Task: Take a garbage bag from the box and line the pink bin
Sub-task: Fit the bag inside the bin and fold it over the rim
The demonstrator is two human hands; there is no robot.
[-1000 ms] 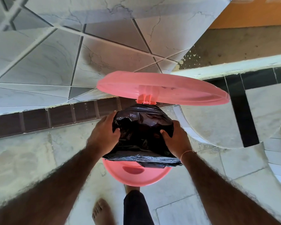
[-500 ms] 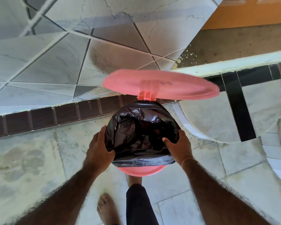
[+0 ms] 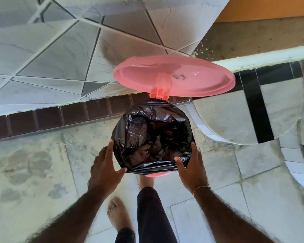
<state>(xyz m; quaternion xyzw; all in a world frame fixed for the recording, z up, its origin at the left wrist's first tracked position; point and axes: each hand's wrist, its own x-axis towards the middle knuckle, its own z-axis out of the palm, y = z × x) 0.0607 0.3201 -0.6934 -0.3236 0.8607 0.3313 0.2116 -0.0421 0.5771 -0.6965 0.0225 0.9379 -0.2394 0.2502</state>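
The pink bin [image 3: 155,174] stands on the floor in front of me with its round pink lid [image 3: 174,76] flipped up behind it. A black garbage bag [image 3: 153,135] fills its mouth, its edge folded over the rim so only a sliver of pink shows at the near side. My left hand [image 3: 104,165] lies against the bin's left side with fingers spread and the thumb touching the bag's fold. My right hand [image 3: 191,168] is on the right side, thumb hooked over the bag's edge at the rim. The box of bags is not in view.
A tiled wall with a dark brown skirting strip [image 3: 42,118] runs just behind the bin. A curved tiled ledge [image 3: 235,120] with black stripes stands to the right. My bare feet [image 3: 118,214] and a dark trouser leg are right below the bin.
My hands have slid down from the bin's upper sides to its near rim. The bag is now spread wider over the mouth, and less pink rim shows. The left hand's fingers have opened.
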